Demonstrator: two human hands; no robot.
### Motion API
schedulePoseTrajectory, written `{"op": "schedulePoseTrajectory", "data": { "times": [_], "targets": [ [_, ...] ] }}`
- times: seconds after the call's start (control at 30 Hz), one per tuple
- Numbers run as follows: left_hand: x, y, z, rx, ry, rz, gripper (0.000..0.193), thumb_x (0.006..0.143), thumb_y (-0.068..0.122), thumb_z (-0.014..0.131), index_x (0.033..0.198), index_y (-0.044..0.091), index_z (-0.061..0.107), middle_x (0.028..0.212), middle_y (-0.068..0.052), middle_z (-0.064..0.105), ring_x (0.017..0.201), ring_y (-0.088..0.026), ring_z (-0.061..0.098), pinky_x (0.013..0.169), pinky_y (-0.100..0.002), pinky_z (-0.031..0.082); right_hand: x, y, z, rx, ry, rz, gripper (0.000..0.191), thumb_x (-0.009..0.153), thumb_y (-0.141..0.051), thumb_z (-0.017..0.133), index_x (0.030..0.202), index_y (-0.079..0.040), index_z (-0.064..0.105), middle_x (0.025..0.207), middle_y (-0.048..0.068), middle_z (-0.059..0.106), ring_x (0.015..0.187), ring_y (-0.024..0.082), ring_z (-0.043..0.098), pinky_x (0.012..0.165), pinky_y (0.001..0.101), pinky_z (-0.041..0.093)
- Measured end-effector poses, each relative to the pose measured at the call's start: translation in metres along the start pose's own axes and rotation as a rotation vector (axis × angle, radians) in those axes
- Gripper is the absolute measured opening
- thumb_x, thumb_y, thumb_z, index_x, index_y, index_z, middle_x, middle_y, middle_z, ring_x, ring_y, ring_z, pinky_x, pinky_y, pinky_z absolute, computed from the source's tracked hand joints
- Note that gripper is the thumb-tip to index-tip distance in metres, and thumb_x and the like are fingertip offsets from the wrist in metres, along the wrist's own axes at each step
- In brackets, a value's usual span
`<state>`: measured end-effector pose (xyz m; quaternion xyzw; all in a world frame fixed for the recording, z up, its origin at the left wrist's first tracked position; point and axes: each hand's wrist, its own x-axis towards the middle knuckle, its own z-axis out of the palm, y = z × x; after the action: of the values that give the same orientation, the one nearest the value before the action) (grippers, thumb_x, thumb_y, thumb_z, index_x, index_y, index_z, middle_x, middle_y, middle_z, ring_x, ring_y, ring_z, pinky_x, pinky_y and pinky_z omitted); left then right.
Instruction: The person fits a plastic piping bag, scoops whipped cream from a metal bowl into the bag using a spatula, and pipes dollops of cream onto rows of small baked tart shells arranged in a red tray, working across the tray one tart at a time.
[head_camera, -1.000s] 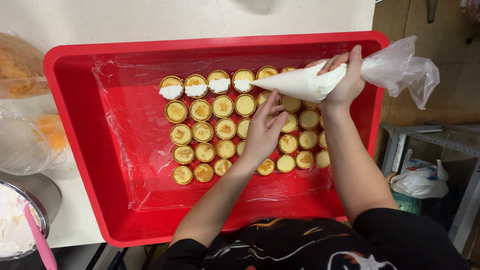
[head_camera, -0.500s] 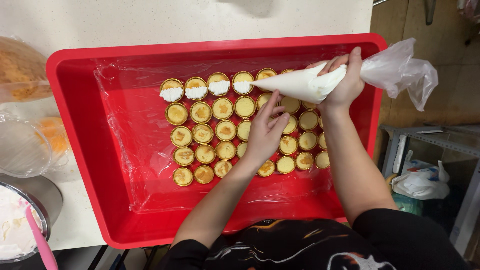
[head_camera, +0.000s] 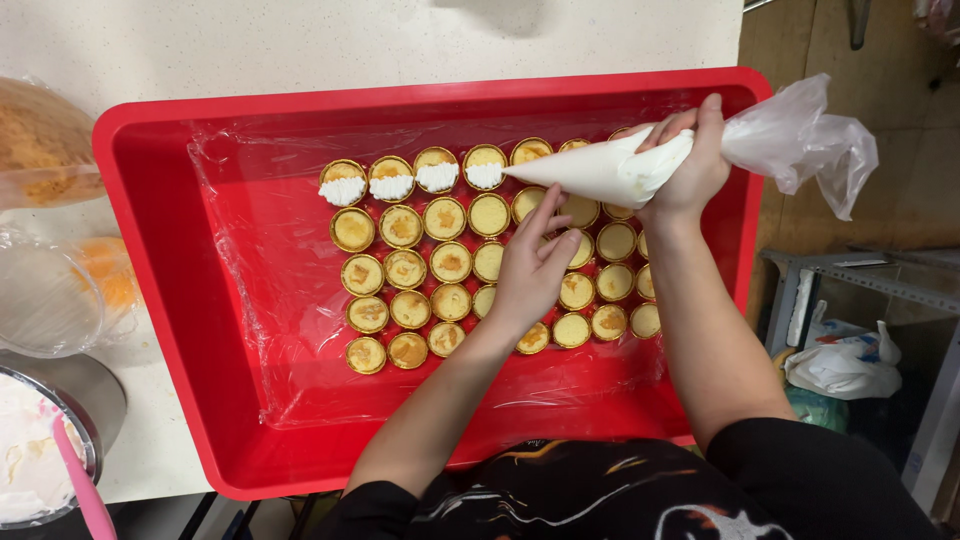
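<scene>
In the red tray (head_camera: 150, 300) I see about thirty round gold-foil tart cups (head_camera: 450, 262), four topped with white cream | right hand (head_camera: 690, 165) clamped around soft plastic piping bag (head_camera: 600, 170), tip over top row | left hand (head_camera: 530, 270) resting fingers loosely spread on cups | clear film lining; pale speckled counter (head_camera: 350, 40).

Right hand (head_camera: 688, 165) squeezes a piping bag (head_camera: 610, 170) over tart shells (head_camera: 450, 262) in a red tray (head_camera: 160, 300); left hand (head_camera: 530, 270) rests on them.
</scene>
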<state>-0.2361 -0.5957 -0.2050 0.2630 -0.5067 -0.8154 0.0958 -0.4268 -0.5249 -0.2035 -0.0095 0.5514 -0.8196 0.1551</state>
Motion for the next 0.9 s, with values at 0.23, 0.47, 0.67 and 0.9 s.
{"op": "schedulePoseTrajectory", "data": {
  "times": [0.23,0.47,0.67,0.9],
  "targets": [
    [0.001,-0.001,0.001,-0.015,-0.008,0.000,0.066,0.102,0.012,0.059,0.161,0.003,0.030,0.157,-0.019,0.044,0.138,-0.026,0.054,0.110,-0.038,0.054,0.002,-0.001,-0.006,-0.032,-0.014,0.001,0.050,0.114,-0.030,0.041,0.070,-0.007,0.048,0.062,0.011,0.049,0.056,0.027,0.056,0.068,0.0521,0.062],
    [0.001,-0.003,0.002,-0.014,-0.010,0.011,0.066,0.102,0.012,0.059,0.161,0.002,0.031,0.158,-0.020,0.045,0.137,-0.026,0.054,0.110,-0.038,0.054,0.003,0.000,-0.007,-0.027,-0.009,-0.002,0.050,0.115,-0.030,0.041,0.070,-0.007,0.048,0.062,0.011,0.049,0.056,0.027,0.055,0.069,0.0518,0.061],
    [0.004,0.000,0.001,-0.008,-0.004,0.003,0.066,0.102,0.013,0.059,0.161,0.004,0.031,0.158,-0.019,0.044,0.137,-0.026,0.054,0.109,-0.038,0.054,0.000,-0.001,-0.003,-0.009,-0.009,-0.004,0.050,0.114,-0.031,0.040,0.070,-0.008,0.048,0.062,0.011,0.050,0.056,0.028,0.057,0.070,0.0537,0.063],
    [-0.013,0.002,-0.002,0.024,-0.021,0.003,0.061,0.102,0.014,0.060,0.158,0.003,0.038,0.156,-0.017,0.048,0.136,-0.024,0.055,0.111,-0.039,0.052,-0.001,-0.018,-0.021,0.064,0.025,0.002,0.049,0.115,-0.035,0.039,0.077,-0.008,0.052,0.068,0.013,0.054,0.063,0.028,0.058,0.072,0.0506,0.059]
  ]
}}
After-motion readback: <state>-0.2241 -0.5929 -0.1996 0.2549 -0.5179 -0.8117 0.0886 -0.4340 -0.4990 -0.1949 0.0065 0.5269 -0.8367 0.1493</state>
